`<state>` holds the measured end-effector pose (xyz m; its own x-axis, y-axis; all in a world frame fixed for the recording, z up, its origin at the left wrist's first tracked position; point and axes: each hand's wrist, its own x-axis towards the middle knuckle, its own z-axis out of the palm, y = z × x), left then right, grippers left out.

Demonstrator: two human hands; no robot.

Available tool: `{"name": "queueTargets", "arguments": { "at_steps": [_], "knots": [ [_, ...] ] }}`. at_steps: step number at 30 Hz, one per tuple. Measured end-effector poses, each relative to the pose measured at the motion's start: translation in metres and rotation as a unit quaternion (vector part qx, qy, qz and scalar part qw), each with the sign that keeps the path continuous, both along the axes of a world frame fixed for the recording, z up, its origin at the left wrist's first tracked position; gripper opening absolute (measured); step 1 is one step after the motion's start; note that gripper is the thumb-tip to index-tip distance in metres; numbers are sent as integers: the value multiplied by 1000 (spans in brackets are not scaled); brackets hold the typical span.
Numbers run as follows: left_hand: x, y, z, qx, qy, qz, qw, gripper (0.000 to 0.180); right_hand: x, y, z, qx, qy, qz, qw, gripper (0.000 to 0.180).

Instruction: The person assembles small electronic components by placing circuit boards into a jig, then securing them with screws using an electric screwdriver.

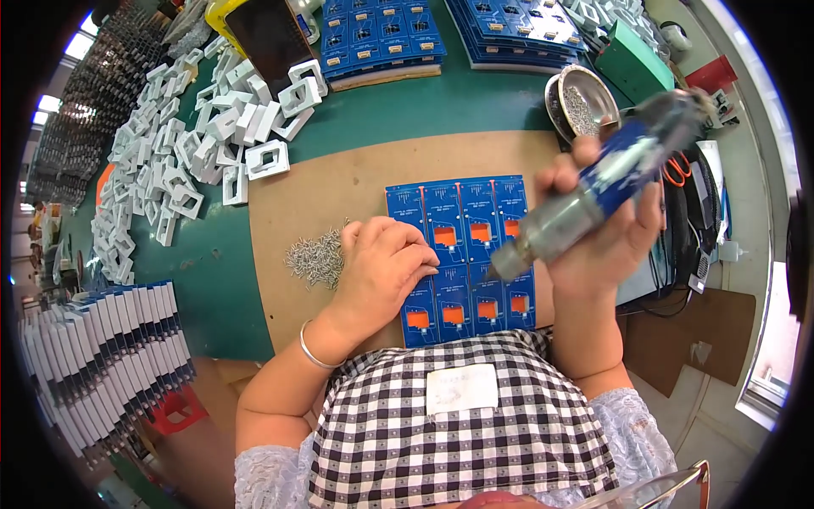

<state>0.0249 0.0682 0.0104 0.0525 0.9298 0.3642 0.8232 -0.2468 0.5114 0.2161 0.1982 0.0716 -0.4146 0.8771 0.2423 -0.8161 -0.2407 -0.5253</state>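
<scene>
My right hand (606,246) is wrapped around a blue and grey power screwdriver (612,180), blurred by motion. Its tip angles down to the left, over a blue circuit board panel (500,316) with orange showing through its cutouts. At the panel's left edge rests my left hand (379,265), its fingers bent and pressed together. Whatever lies between those fingertips is hidden. Just left of that hand is a heap of small silver screws (314,260) on a brown board (339,187).
White plastic frames (269,159) lie piled at the left, beside a dark-screened device (270,41). Stacks of blue panels (377,38) stand at the back. A metal bowl of screws (585,100) sits at the back right, near a green box (634,64). Rows of white-and-blue assembled pieces (110,348) are lower left.
</scene>
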Motion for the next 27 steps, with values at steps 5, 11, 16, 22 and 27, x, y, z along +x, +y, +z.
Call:
{"name": "queueTargets", "arguments": {
  "at_steps": [5,11,16,22,27],
  "knots": [
    [3,3,-1,20,7,1,1000,18,-2,-2,8,78,79,-2,994,79],
    [3,4,-3,32,-1,-6,999,18,-8,-21,-12,-135,-26,53,989,71],
    [-2,3,-6,31,-4,-12,999,18,-6,-19,7,161,-92,-38,982,86],
    [0,5,-3,31,-14,-13,999,18,-8,-38,4,198,-207,-36,957,86],
    [1,3,-7,26,-45,-19,998,18,-13,-36,5,166,-203,-10,965,87]
  ]
}}
